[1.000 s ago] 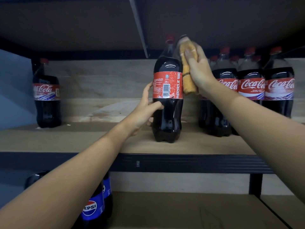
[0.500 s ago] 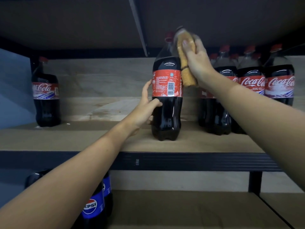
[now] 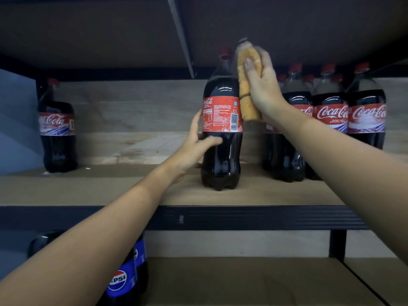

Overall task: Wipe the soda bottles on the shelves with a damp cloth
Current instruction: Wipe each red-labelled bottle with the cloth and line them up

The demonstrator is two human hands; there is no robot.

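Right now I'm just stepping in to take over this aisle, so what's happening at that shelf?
A person is wiping Coca-Cola bottles. Their left hand steadies the front bottle low on its body, where it stands upright near the front edge of the middle shelf. The right hand grips an orange cloth and presses it against the bottle's right shoulder. More Coca-Cola bottles stand to the right, one lone bottle far left, and Pepsi bottles on the shelf below.
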